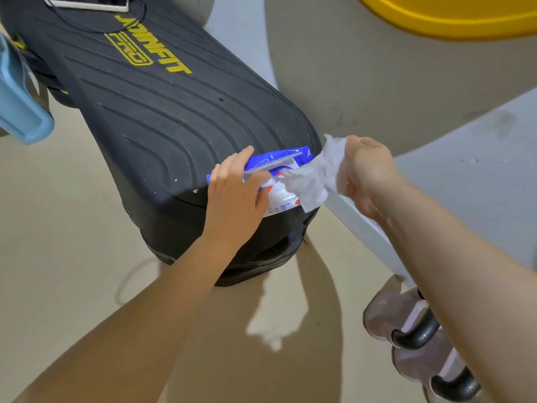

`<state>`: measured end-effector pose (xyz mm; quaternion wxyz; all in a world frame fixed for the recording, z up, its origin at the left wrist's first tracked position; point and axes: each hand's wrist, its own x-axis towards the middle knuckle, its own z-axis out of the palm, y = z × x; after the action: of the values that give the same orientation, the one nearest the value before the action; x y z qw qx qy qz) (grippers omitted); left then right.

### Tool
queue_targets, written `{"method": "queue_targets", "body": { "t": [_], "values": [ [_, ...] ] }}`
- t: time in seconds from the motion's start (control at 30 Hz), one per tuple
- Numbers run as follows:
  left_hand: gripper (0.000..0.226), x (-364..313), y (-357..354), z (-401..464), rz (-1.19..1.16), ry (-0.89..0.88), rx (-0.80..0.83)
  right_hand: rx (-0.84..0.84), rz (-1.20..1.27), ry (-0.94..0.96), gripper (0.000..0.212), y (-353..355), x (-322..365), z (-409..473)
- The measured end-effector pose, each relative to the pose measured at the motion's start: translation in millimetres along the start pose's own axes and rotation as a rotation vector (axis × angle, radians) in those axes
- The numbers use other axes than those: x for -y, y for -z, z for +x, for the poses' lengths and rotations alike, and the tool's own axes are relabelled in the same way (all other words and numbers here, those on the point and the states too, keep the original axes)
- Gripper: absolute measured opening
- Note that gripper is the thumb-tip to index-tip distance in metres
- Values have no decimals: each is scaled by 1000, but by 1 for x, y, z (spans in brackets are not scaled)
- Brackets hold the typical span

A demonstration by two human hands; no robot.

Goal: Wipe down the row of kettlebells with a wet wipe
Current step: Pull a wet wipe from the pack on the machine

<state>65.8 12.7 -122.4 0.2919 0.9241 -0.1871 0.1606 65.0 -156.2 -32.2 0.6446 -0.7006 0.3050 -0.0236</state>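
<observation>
left hand presses the blue wet-wipe pack onto the near end of the black ribbed platform, fingers curled over its top edge | right hand pinches a white wet wipe half out of the pack's opening | kettlebells stand on the floor at lower right, partly hidden by the right forearm; two black handles show

Both forearms bare, no sleeves; left hand, right hand ungloved, no jewellery.

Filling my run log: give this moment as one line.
left hand: holds wipe pack | right hand: pulls wet wipe out | kettlebells: untouched
</observation>
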Motion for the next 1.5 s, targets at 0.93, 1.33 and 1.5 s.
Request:
{"method": "queue_targets", "body": {
  "t": [0.93, 1.33, 1.5],
  "values": [
    [10, -3, -2, 25, 314, -28, -233, -303, 101, 46, 20, -1, -10, 5],
    [11, -2, 5, 24, 175, 130, -99, 218, -1179, 566, 33, -20, -24, -9],
    [12, -1, 8, 19, 147, 97, 3, 81, -1593, 673, 28, -23, -18, -9]
  ]
}}
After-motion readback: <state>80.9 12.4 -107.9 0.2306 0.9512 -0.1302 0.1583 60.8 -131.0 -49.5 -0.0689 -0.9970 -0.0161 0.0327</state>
